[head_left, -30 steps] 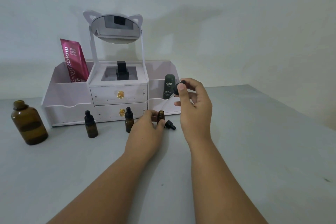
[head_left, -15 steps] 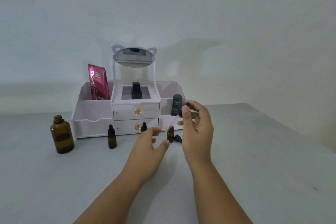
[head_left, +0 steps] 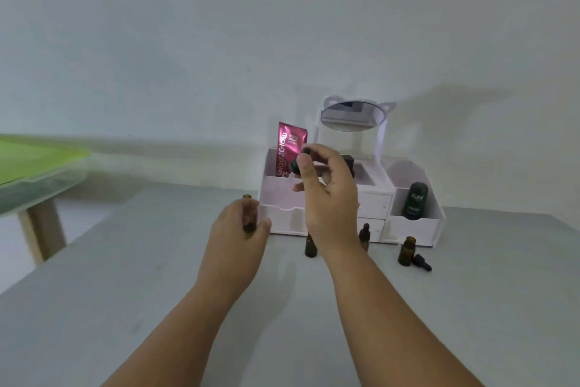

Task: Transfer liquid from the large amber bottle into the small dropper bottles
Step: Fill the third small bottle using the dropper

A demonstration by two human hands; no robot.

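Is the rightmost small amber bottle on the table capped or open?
Open: the small bottle has a bare neck, and a black dropper cap lies right beside it.

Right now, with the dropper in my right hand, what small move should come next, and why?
Probably lower the dropper into the open neck of the amber bottle to draw liquid: the right hand pinches it above and to the right of that neck, and the left hand grips the bottle.

Bare left hand [head_left: 237, 231], bare right hand [head_left: 329, 198], uncovered forearms [head_left: 386, 308].
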